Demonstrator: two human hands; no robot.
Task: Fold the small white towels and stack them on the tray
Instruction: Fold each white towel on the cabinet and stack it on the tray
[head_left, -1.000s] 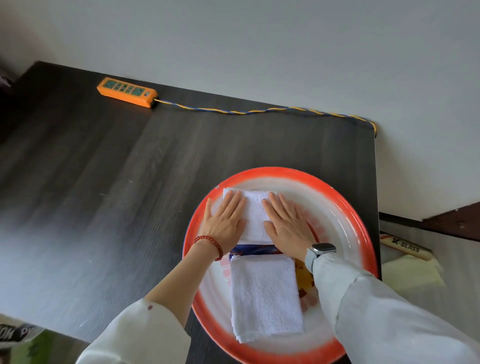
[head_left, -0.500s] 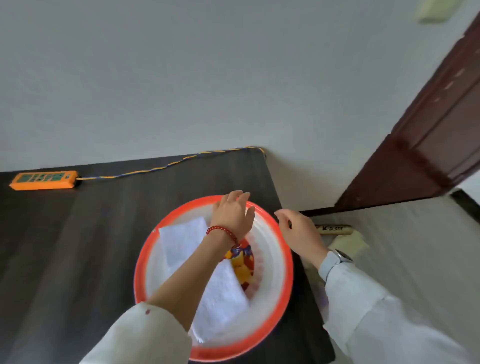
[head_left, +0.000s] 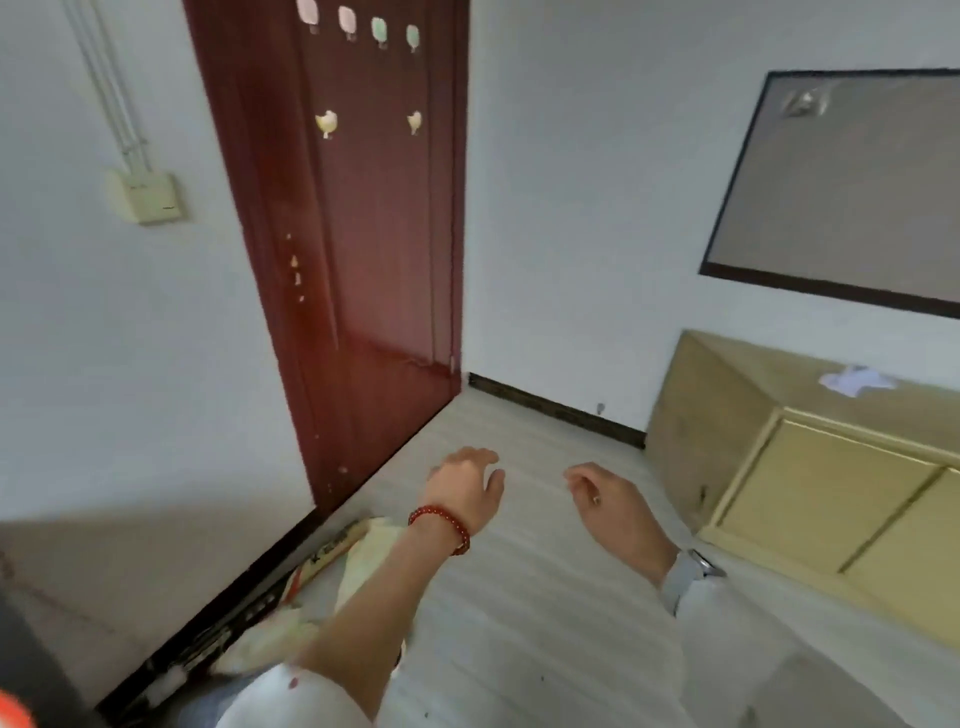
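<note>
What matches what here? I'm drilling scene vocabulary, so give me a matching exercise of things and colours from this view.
Things:
1. door
2. cabinet
3. bracelet on the left hand
4. wall box

Colours:
a. red beads
b. yellowish tan
c. dark reddish brown
d. cream

Pairs: 1-c, 2-b, 3-a, 4-d

Both hands are hanging empty over the pale floor (head_left: 545, 597), the left hand (head_left: 467, 493) wearing a red bead bracelet (head_left: 440, 527), the right hand (head_left: 613, 506) a watch (head_left: 688, 574). A dark red door (head_left: 363, 234) is standing ahead, a yellow cabinet (head_left: 831, 493) sitting to the right.
</note>
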